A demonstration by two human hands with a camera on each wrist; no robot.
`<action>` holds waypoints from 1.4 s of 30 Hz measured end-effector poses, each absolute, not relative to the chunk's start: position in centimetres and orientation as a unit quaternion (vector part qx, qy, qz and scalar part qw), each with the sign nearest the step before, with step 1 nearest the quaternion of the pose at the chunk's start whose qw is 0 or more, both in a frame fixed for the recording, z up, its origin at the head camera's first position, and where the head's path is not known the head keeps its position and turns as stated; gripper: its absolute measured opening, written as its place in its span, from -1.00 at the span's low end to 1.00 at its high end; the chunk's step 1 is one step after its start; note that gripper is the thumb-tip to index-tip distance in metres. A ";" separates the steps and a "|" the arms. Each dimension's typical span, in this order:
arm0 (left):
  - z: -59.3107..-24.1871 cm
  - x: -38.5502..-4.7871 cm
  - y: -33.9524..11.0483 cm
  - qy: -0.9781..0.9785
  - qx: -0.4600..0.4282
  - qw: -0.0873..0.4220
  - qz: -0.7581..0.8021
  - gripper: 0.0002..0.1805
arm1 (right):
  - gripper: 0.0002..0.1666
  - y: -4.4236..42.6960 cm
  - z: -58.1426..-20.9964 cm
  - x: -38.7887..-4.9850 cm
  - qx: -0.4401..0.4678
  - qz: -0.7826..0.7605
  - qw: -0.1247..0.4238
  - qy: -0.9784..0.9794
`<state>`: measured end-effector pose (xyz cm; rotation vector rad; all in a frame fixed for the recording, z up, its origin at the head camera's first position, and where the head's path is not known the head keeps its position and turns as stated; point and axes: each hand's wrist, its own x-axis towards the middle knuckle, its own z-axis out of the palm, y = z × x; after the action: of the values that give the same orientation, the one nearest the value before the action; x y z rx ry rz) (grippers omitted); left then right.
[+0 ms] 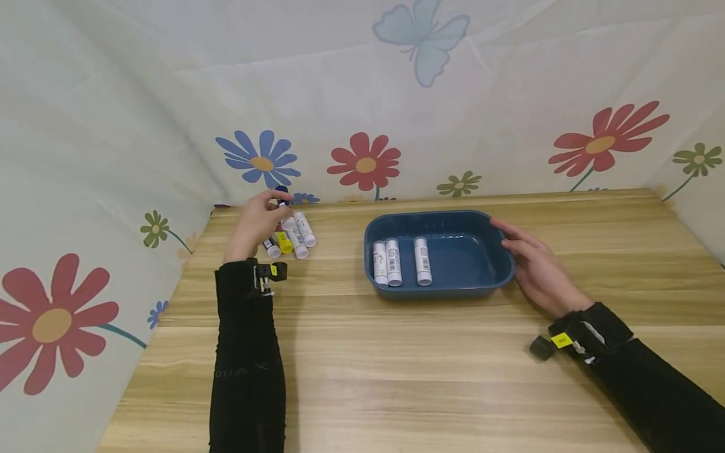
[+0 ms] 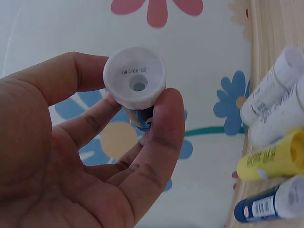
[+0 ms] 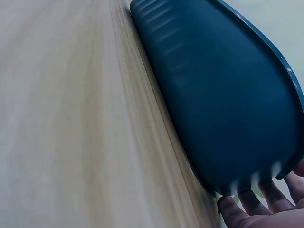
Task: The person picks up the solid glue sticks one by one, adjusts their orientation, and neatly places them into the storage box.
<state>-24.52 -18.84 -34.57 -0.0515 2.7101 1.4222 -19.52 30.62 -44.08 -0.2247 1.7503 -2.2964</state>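
Note:
My left hand pinches a glue stick between thumb and fingers, above the back left of the table. The stick has a white base, turned toward the left wrist camera, and a dark blue part partly hidden by fingers. Below it lie white glue sticks, a yellow glue stick and a dark blue glue stick. My right hand holds the right end of a blue tray, thumb at the rim and fingers against the outer wall. Three white glue sticks lie inside the tray.
The wood-grain table meets a flower-printed cloth along its back edge. The same cloth hangs close on the left side, near the left hand.

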 end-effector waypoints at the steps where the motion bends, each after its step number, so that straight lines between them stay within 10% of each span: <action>1: -34.6 -24.6 -18.6 0.887 -0.011 0.042 0.460 -0.56 | -0.35 30.6 -44.1 -19.5 -0.077 -0.786 0.123 0.601; 42: -34.8 -24.5 -9.2 0.858 0.121 0.066 0.495 -0.62 | -0.34 30.6 -44.0 -19.4 -0.072 -0.789 0.118 0.599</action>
<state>-24.49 -9.24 -34.81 0.3642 2.5884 1.4919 -19.42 30.59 -44.01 -0.2117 1.7525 -2.3079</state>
